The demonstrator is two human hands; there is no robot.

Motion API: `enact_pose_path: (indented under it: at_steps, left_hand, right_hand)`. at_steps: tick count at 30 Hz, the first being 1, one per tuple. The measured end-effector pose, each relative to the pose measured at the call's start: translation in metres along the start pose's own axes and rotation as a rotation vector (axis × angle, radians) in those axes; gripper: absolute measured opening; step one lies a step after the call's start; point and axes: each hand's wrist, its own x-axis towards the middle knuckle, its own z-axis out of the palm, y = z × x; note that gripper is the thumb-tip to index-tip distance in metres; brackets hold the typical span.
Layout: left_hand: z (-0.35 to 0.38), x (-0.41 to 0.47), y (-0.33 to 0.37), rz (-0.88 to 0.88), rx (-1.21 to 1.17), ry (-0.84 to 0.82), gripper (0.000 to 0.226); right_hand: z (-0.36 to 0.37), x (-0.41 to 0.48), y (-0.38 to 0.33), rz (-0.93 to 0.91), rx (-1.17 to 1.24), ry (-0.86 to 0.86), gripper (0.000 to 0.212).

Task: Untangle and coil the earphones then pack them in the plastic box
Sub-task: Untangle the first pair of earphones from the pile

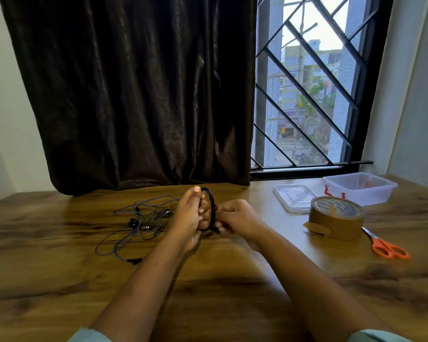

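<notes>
Past my forearms (158,280), my left hand (189,213) holds the black coil (211,206) upright, wound round its fingers, my right hand (240,219) pinches its lower end, and the plastic box (361,187) stands open well off right, nearer that hand.

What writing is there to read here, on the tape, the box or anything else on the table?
Tape roll: dark print runs round the top of its cardboard ring, too blurred to read.
Plastic box, lid, scissors, earphone cables: no writing shows.
</notes>
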Motion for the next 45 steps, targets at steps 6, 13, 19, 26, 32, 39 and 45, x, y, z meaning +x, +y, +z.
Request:
enact_pose_path:
  at_steps: [6, 13, 19, 26, 32, 39, 45]
  left_hand:
    - [-0.005, 0.003, 0.002, 0.095, 0.056, 0.13, 0.032]
    - [-0.007, 0.005, -0.005, 0.187, 0.227, 0.17, 0.033]
    - [-0.012, 0.004, -0.008, 0.238, 0.368, 0.173, 0.031]
    - [-0.013, 0.004, -0.014, 0.267, 0.532, 0.18, 0.033]
    - [-0.011, 0.003, -0.014, 0.23, 0.458, 0.112, 0.029]
    - [-0.013, 0.003, -0.011, 0.276, 0.47, 0.139, 0.032]
    - [-0.012, 0.001, -0.011, 0.259, 0.455, 0.115, 0.032]
  right_hand:
    - [0.003, -0.005, -0.005, -0.022, 0.224, -0.125, 0.026]
    - [0.011, -0.004, -0.001, -0.153, 0.076, 0.091, 0.008]
    - [0.006, -0.006, -0.005, -0.119, 0.121, 0.033, 0.014]
    - [0.004, -0.004, -0.005, 0.026, 0.386, -0.024, 0.017]
    - [0.003, -0.006, -0.008, 0.006, 0.439, -0.082, 0.018]
    - [0.004, -0.003, -0.005, -0.059, 0.438, -0.049, 0.043]
    - [0.001, -0.004, -0.006, -0.092, 0.414, -0.034, 0.03]
